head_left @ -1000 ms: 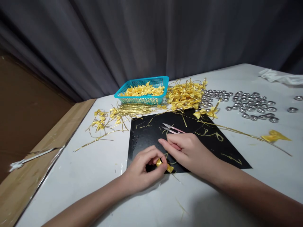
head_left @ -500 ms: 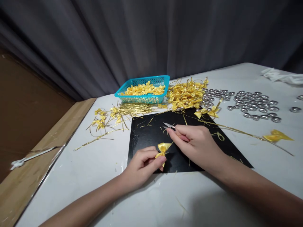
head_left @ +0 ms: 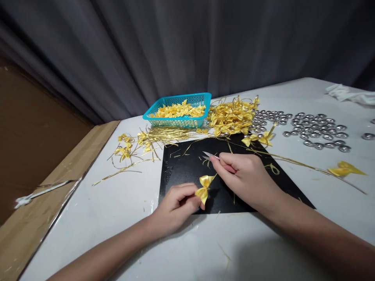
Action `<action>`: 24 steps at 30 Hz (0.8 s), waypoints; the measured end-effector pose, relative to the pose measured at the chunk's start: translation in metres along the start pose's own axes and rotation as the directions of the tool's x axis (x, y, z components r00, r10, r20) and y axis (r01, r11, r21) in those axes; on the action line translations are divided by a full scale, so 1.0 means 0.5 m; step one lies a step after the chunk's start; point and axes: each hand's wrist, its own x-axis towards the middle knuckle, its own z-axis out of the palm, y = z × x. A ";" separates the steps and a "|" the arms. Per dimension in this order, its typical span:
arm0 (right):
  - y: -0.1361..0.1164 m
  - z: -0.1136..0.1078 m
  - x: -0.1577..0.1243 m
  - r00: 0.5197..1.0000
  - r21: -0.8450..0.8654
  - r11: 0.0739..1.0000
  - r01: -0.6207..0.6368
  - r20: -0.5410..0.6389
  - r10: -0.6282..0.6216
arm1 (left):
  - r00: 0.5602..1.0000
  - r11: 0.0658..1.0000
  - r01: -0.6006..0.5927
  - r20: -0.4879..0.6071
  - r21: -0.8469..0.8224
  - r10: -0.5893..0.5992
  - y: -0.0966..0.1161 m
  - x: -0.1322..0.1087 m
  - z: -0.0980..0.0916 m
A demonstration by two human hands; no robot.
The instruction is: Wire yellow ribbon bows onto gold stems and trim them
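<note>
Over black mat (head_left: 178,171): pinching yellow bow (head_left: 205,188) by lower wing in L hand (head_left: 177,205); gripping snips (head_left: 211,155) in R hand (head_left: 244,168), held apart fr. L hand.
Bow: best pinched lightly, w/ knot uncovered, prob. to avoid creasing.
Snips: best aimed away fr. satin.
Strand (head_left: 215,176): running fr. upper wing twd R hand; can't tell if gripped.
Snips' handles: mostly hidden in R hand.
Silver bead (head_left: 373,121): cut off at R edge.

Yellow bow (head_left: 206,188) in left hand (head_left: 181,203), snips (head_left: 211,155) in right hand (head_left: 244,173)
</note>
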 end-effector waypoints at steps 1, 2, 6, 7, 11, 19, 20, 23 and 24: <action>0.000 0.000 0.000 1.000 -0.005 1.000 -0.004 0.000 0.004 | 1.000 1.000 0.005 0.002 0.006 -0.005 0.000 0.000 0.000; -0.001 0.000 0.000 1.000 -0.009 1.000 -0.006 0.000 0.006 | 1.000 1.000 0.011 0.002 0.011 -0.011 0.001 0.000 0.000; -0.001 -0.001 0.000 1.000 -0.018 1.000 -0.008 -0.003 0.007 | 0.999 0.999 0.037 0.011 0.018 -0.037 0.001 0.001 0.000; -0.001 -0.001 0.000 1.000 -0.024 1.000 -0.009 -0.007 0.008 | 0.999 0.999 0.039 0.012 0.017 -0.039 0.001 0.001 0.000; 0.001 -0.002 0.001 1.000 -0.033 0.999 -0.004 -0.022 0.003 | 0.999 0.999 0.034 -0.002 0.000 -0.034 0.000 0.000 0.001; 0.004 0.000 0.001 1.000 -0.014 1.000 -0.007 -0.015 0.007 | 1.000 0.999 -0.005 0.003 0.034 0.005 0.004 -0.002 0.004; 0.004 0.000 0.001 1.000 -0.014 1.000 -0.008 -0.013 0.008 | 1.000 0.999 -0.009 0.004 0.036 0.009 0.005 -0.003 0.004; 0.006 0.000 0.001 1.000 -0.023 1.000 -0.009 -0.015 0.008 | 1.000 0.999 -0.019 0.004 0.037 0.019 0.005 -0.005 0.003; 0.007 0.001 0.001 1.000 -0.026 1.000 -0.009 -0.018 0.009 | 1.000 0.999 -0.022 0.002 0.036 0.022 0.005 -0.006 0.003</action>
